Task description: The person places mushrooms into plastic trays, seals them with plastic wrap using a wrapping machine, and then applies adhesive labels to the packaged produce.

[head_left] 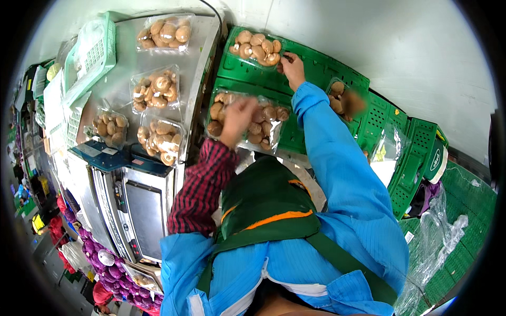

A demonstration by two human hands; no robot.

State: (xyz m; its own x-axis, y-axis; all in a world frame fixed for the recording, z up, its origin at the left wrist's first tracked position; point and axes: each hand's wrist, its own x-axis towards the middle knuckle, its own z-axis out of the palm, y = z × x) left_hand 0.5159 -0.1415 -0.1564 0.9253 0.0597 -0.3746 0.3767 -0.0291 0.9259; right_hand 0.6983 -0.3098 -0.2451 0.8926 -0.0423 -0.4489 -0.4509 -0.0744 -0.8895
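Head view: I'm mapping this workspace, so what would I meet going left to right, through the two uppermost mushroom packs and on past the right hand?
Pale green plastic basket, clear mushroom pack on the metal table, clear mushroom pack on green crates, right hand, brown mushrooms, clear plastic bag.

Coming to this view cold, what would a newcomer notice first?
Probably the bright blue jacket filling the lower middle, with a dark green apron at its centre. Next, the mushroom packs, some on the steel table at upper left, others on green crates at top centre, where the blurred left hand and the right hand are.
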